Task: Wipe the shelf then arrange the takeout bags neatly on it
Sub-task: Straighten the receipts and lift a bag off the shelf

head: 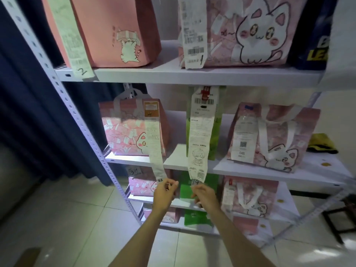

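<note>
A white metal shelf unit point(192, 75) holds several takeout bags on its levels. On the middle level stand a pink cat-print bag point(127, 132), a green bag point(216, 135) and another pink cat bag point(277, 139). Long paper receipts hang from them. My left hand point(165, 191) pinches the lower end of the left bag's receipt point(157, 162). My right hand point(204, 194) pinches the lower end of the green bag's receipt point(199, 147). Both hands are in front of the level below.
The top level carries a salmon bag point(115, 29), a large cat bag point(250, 31) and a dark blue bag point(312, 45). More pink and green bags fill the lower levels. A yellow cloth point(321, 144) lies at the right. A dark curtain point(38, 112) hangs at the left above tiled floor.
</note>
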